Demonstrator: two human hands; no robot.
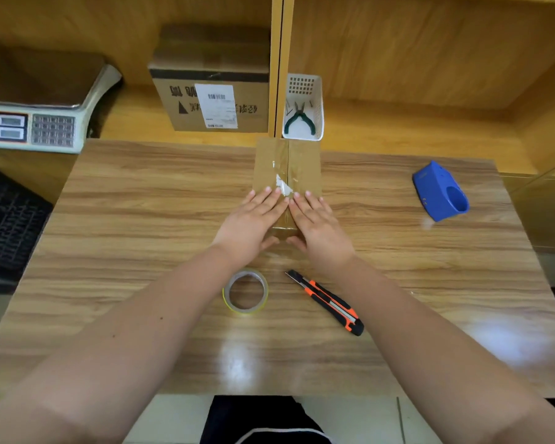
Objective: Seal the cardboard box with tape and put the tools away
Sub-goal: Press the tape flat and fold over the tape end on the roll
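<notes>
From the head view, I see the cardboard box (287,174) lying in the middle of the wooden table (141,219), its far end near the white basket (305,91) that holds a pair of pliers (298,118). My left hand (253,219) and right hand (318,224) lie flat and open on the near end of the box top, palms down, fingers spread either side of the centre seam, gripping nothing. Clear tape appears to run along the seam, with a crinkled whitish patch just beyond my fingertips.

I judge the step in hand to be pressing the tape down. To do it well I should slide both palms outward from the seam with firm, even pressure and flatten that wrinkled patch.

The tape roll (245,293) and the orange utility knife (327,302) lie on the table just beside my wrists, not yet put away. A blue dispenser-like tool (439,192) sits well apart to the right.
</notes>
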